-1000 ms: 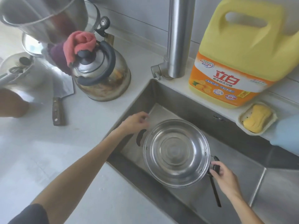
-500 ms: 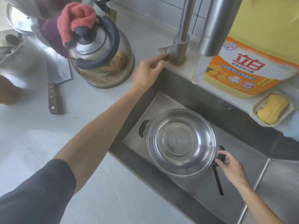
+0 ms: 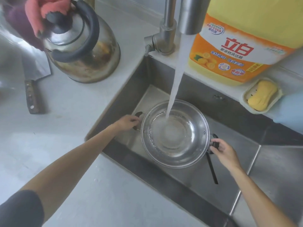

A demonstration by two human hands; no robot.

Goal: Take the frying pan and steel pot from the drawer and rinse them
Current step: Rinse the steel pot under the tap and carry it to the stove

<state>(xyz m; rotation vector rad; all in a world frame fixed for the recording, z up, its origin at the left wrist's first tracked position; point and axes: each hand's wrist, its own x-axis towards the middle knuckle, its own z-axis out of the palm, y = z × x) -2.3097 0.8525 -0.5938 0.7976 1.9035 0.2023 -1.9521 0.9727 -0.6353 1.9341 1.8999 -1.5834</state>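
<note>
We're mid-rinse w/ both hands, left hand (image 3: 129,122) & right hand (image 3: 223,150), closed on the handles of the pot (image 3: 174,133) under the water (image 3: 177,71); next, prob swirl & tip out

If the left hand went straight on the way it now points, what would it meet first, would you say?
Probably the pot wall: the left hand already grips the pot's near handle, fingers pointing right toward it. Depth is hard to judge.
</note>
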